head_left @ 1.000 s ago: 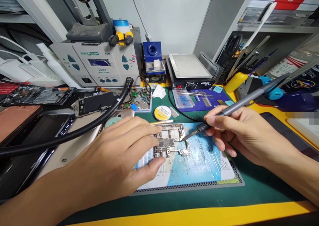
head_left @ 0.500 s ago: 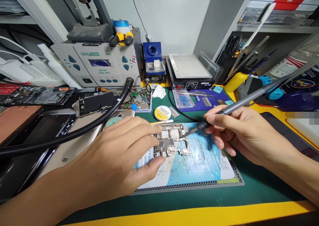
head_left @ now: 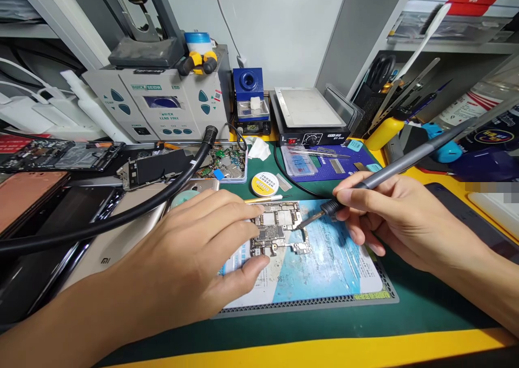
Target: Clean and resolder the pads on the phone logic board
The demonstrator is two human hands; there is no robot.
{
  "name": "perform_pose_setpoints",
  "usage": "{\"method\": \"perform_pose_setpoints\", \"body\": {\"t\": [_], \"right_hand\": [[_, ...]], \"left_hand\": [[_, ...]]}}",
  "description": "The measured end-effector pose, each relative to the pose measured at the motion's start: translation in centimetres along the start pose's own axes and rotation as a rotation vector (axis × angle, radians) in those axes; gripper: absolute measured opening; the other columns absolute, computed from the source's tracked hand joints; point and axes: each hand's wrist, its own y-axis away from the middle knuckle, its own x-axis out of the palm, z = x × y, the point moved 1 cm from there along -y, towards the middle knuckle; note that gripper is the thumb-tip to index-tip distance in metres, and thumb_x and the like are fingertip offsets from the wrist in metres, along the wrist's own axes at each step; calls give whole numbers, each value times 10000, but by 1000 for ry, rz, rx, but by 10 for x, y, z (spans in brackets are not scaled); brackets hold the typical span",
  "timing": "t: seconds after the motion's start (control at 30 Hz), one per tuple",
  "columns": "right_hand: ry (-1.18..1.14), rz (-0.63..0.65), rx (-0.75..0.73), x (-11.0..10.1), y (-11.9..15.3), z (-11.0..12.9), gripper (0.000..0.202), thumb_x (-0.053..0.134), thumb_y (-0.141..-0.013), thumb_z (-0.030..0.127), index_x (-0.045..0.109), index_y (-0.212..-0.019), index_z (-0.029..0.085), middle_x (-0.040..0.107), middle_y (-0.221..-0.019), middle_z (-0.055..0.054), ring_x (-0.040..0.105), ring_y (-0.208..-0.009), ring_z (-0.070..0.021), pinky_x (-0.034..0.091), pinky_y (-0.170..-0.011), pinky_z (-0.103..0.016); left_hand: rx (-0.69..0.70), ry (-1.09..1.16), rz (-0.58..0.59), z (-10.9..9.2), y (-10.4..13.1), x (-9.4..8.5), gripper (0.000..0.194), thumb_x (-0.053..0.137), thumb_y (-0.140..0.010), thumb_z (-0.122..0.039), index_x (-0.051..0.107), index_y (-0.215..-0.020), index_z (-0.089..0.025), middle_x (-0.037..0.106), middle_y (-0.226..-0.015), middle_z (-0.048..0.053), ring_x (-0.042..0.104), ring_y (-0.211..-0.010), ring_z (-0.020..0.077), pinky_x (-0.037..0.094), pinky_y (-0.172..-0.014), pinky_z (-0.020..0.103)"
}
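One soldering iron [head_left: 405, 160] in pinching right grip [head_left: 377, 211] (left grip [head_left: 194, 238] spread on motherboard [head_left: 272, 233]), tip [head_left: 300, 225] now lower in view

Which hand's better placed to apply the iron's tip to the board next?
Probably the right hand: it holds the soldering iron like a pen, with the tip at the right part of the circuit board. The left hand holds no tool; its fingers are at the board's left side.

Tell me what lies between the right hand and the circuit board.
The head view shows the soldering iron's front end there: the soldering iron points from the right hand toward the circuit board.
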Motion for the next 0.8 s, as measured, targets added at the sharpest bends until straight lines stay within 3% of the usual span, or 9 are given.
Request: {"method": "perform_pose_setpoints", "body": {"t": [0.8], "right_hand": [[-32, 6, -14, 1, 1, 2, 216, 880, -659, 313, 710, -685, 182, 666, -529, -21, 579, -329, -153, 391, -243, -185]], "left_hand": [[-4, -4, -7, 1, 0, 2, 145, 729, -918, -245, 664, -1029, -177, 754, -1213, 65, 685, -1088, 249, 480, -1074, 489]]}}
